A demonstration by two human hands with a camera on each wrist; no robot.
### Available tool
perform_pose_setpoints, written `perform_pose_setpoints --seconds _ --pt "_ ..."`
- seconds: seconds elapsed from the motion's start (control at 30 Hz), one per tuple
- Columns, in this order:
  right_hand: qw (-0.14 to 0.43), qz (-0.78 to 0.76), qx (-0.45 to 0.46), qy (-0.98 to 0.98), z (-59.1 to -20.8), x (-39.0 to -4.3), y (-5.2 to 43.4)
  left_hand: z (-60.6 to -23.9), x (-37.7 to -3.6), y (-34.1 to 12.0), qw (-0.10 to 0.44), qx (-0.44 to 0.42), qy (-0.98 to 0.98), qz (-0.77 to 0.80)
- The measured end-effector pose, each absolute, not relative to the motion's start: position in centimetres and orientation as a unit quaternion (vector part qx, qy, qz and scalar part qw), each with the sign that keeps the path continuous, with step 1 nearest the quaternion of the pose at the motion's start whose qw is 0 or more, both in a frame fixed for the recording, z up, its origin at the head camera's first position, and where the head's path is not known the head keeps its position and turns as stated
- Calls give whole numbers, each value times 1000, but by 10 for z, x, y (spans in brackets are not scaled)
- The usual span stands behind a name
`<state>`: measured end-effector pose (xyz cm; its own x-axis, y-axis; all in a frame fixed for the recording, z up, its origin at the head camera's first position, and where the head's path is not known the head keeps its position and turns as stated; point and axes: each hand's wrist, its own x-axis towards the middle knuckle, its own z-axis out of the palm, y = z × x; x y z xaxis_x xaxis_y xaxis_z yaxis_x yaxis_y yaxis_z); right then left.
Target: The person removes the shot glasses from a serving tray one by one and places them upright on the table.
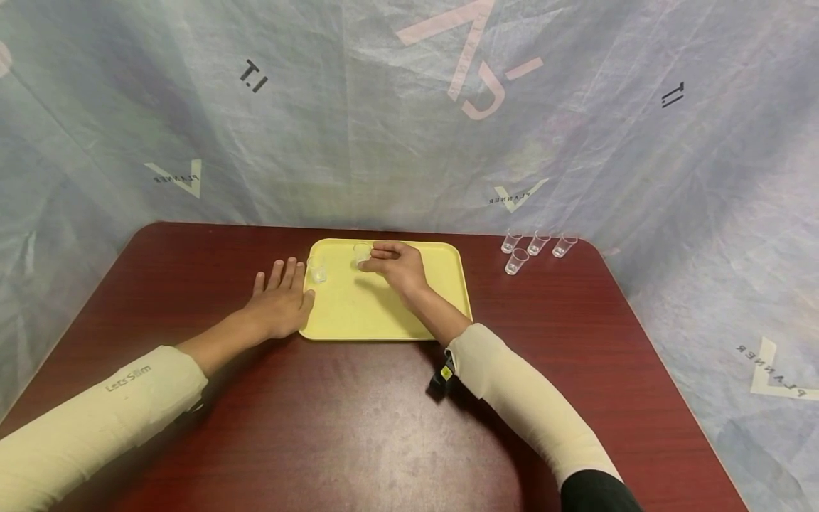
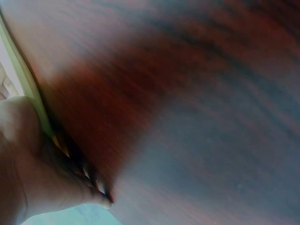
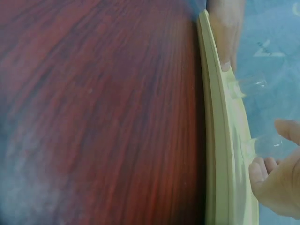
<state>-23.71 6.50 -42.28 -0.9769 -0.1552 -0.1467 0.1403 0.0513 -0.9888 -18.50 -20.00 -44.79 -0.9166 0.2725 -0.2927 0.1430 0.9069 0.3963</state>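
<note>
A small clear cup (image 1: 361,254) stands on the yellow tray (image 1: 409,313), toward its back left. My right hand (image 1: 398,269) reaches over the tray and holds this cup between thumb and fingers; the right wrist view shows the cup (image 3: 268,146) between them. A second clear cup (image 1: 318,271) stands upright by the tray's left rim, and appears again in the right wrist view. My left hand (image 1: 279,302) lies flat with straight fingers along the tray's left side, its thumb over the rim. The left wrist view shows that hand (image 2: 33,173) against the tray edge.
Several more clear cups (image 1: 537,243) stand grouped at the back right of the dark red table (image 1: 358,427). A grey printed cloth (image 1: 358,142) hangs right behind the table and along its sides. A black wrist device (image 1: 441,380) sits under my right forearm.
</note>
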Motion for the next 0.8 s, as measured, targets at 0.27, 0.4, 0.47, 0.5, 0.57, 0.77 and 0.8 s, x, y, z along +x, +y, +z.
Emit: perform_pose_setpoints --seconds 0.27,0.4,0.47,0.5,0.57,0.77,0.8 --pt "96 -678 -4 729 -426 -243 55 -450 -186 -200 173 109 959 195" --pt "90 -672 4 735 -426 -245 50 -448 -185 -200 172 107 959 197" --pt "87 -670 6 737 -427 -247 49 -445 -184 -198 173 110 957 205" --pt "85 -670 6 737 -427 -247 47 -447 -184 -199 170 108 959 201" --pt "82 -670 7 737 -428 -248 46 -447 -184 -198 170 107 959 201" --pt "77 -669 9 739 -429 -249 43 -443 -182 -197 170 106 960 195" --pt "76 -670 9 739 -430 -249 44 -443 -182 -196 169 106 961 190"
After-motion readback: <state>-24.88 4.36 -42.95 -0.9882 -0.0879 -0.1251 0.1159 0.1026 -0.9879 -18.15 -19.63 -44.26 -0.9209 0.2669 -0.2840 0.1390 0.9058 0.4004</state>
